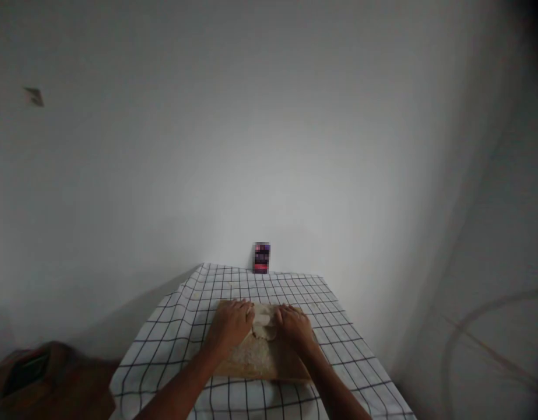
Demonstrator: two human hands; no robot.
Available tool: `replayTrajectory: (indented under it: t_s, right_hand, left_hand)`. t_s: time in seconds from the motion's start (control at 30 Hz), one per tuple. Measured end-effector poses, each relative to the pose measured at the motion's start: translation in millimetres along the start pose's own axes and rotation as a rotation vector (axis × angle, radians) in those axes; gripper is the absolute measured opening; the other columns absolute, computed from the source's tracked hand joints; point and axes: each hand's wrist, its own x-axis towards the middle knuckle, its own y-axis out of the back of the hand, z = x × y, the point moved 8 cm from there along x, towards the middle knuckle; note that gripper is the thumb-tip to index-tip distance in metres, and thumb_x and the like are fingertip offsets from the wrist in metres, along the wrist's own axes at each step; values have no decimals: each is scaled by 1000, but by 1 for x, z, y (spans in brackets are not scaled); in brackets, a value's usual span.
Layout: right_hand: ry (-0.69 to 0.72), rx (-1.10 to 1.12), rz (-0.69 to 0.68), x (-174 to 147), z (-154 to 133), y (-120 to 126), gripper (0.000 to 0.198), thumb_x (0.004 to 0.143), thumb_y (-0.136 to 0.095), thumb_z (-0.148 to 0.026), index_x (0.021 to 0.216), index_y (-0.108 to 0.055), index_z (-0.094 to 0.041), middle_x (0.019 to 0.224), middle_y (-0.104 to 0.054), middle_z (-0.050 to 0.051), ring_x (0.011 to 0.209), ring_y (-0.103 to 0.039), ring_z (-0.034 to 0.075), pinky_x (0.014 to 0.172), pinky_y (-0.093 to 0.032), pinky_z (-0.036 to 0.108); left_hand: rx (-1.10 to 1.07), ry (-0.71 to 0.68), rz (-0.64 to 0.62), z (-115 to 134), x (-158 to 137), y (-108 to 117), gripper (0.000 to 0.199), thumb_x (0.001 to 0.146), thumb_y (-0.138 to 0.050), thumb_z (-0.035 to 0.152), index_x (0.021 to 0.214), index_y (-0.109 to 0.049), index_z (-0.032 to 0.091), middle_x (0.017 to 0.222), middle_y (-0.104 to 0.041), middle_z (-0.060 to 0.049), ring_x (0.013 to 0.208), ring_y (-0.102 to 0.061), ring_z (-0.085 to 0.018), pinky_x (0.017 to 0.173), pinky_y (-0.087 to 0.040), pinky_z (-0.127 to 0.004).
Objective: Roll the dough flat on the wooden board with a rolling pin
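A pale, flattened piece of dough (265, 332) lies on a floury wooden board (255, 361). At its left side is my left hand (235, 319), fingers curled down over the far part of the board. My right hand (294, 324) is bent the same way at the dough's right side. Between the hands runs a lighter band across the dough; the dim, soft picture does not show whether it is a separate object. Both palms and the undersides of the fingers are hidden, so what they grip cannot be made out.
The board rests on a table with a white, black-checked cloth (164, 344). A phone-like pixelated object (261, 258) leans on the wall at the table's far edge. Brown furniture or a box (37, 373) stands low at left. A curved, hose-like shape (452, 344) is at right.
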Motion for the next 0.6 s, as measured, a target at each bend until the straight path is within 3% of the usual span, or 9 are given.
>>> replayTrajectory:
  t_s: [0.2,0.3,0.5,0.6]
  right_hand:
    - [-71,112,-10,-27,7,-9,51,123,-38,-39,148,-81,-27,176,-64,9,168,-54,29,134,-48,45]
    - [-88,132,-19,-29,9,-12,51,123,-40,-42,156,-77,-27,179,-61,9,171,-51,29,137,-46,47]
    - [-31,144,19,-14,3,-2,56,124,-33,-37,135,-86,-22,155,-80,14,149,-73,29,129,-53,41]
    - [-57,82,24,-1,2,5,55,122,-34,-32,133,-86,-21,153,-81,15,144,-75,28,123,-57,39]
  left_hand:
    - [-119,16,-57,5,-32,6,45,107,-63,40,144,-81,21,163,-76,-14,156,-66,-35,136,-50,-52]
    - [-95,42,-59,6,-36,8,45,108,-59,40,144,-81,23,166,-74,-13,158,-65,-34,136,-50,-48]
    - [-45,53,-48,11,-18,9,44,114,-46,36,135,-83,23,151,-84,-11,142,-75,-31,131,-52,-41]
    - [18,21,-62,8,-3,6,49,118,-41,37,136,-84,23,144,-87,-12,137,-77,-33,127,-54,-46]
